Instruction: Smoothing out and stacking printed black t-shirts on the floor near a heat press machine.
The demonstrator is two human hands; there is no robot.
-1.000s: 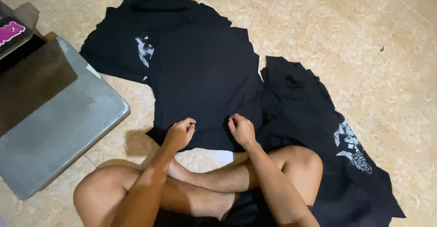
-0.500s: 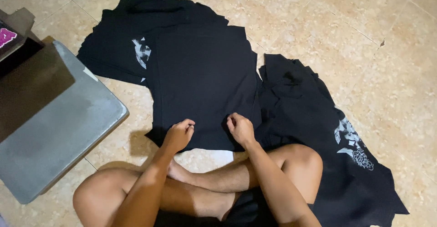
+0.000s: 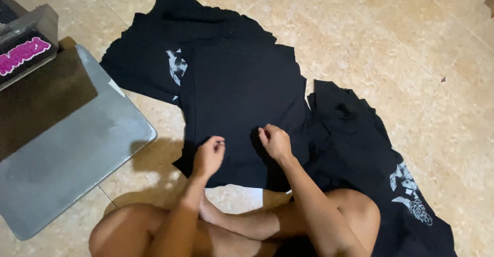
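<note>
A black cloth [image 3: 242, 97] is lying flat on the tiled floor [image 3: 401, 46], on top of more black pieces. It is plain and dark, with jagged edges. The left hand [image 3: 208, 156] is curling its fingers and pinching the cloth near the bottom edge. The right hand [image 3: 275, 142] is pinching the cloth too, just beside it. A grey tray [image 3: 72, 154] is sitting to the left.

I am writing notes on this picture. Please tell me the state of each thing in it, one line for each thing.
left hand: fingers curled, pinching the black cloth piece.
right hand: fingers curled, pinching the same piece.
black cloth piece: spread flat on top of the pile.
left cloth pile: fanned out, a white print partly showing.
right cloth pile: crumpled, white print facing up.
grey plate: bare, lying flat.
</note>
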